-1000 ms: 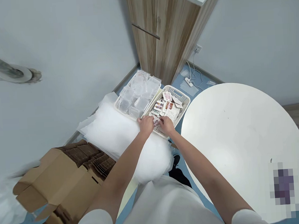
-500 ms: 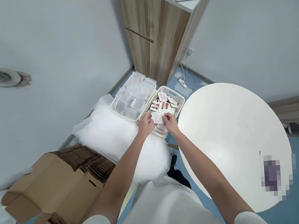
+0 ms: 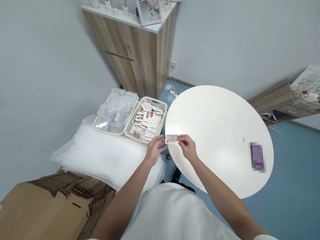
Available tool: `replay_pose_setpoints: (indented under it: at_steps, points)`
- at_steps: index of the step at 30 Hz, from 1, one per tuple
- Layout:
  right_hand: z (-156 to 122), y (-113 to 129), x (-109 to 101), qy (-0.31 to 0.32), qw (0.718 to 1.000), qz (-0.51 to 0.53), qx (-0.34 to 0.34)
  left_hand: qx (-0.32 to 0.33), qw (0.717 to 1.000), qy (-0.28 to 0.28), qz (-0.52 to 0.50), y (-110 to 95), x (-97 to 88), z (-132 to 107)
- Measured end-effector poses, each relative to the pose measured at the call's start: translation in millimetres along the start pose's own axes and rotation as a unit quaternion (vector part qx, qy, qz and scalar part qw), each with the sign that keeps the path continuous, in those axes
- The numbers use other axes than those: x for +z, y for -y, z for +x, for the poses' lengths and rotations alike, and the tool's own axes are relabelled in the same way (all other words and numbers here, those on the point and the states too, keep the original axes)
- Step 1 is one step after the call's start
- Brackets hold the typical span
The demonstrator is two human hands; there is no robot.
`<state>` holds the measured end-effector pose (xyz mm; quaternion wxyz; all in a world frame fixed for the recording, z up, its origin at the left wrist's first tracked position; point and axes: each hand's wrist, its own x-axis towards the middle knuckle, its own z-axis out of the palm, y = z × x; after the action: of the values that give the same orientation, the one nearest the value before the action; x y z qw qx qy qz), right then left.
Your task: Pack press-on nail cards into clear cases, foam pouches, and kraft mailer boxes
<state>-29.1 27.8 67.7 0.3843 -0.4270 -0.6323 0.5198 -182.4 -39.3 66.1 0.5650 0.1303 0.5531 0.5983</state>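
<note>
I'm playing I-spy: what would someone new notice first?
Probably the big round white table on the right. Near its left edge, the right hand holds a small patterned card, the left hand open beside it. Left of the table sit one basket of cards and another basket of clear boxes.

The card [image 3: 171, 138] in my right hand [image 3: 187, 148] looks like smooth paper carrying shiny, plastic-looking pieces. Near it I see a perforated basket [image 3: 154, 101] of cream plastic, then clear, glossy plastic boxes [image 3: 119, 112]. My tabletop [image 3: 217, 119] is smooth with a soft sheen; the stacked white sheets [image 3: 96, 152] look like soft, translucent plastic. The cardboard [image 3: 43, 216] is matt, the cabinet [image 3: 140, 57] wood-grained, my shirt [image 3: 175, 217] soft matt cloth.
</note>
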Motion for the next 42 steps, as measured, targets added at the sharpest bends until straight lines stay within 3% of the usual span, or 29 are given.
replay_pose_setpoints:
  at_steps: [7, 12, 21, 29, 33, 42]
  points:
    - [-53, -7, -70, -0.013, 0.999, -0.048, -0.012, 0.028, 0.996, 0.04, 0.079, 35, 54.3, -30]
    - [-69, -6, -103, -0.055, 0.998, 0.006, -0.009, 0.055, 0.991, 0.066, 0.102, 50, 82.5, -40]
    - [-77, -8, -158, -0.049, 0.98, 0.12, 0.148, 0.028, 0.983, 0.11, 0.141, 69, 124.4, -55]
    - [-93, -17, -182, -0.055, 0.959, 0.179, 0.211, 0.043, 0.968, 0.147, 0.201, 68, 147.7, -47]
    - [-95, -19, -188, -0.085, 0.963, 0.174, 0.187, 0.041, 0.952, 0.162, 0.257, 72, 148.4, -48]
    - [-90, -22, -195, -0.08, 0.981, 0.109, 0.139, 0.091, 0.915, 0.215, 0.33, 85, 151.8, -60]
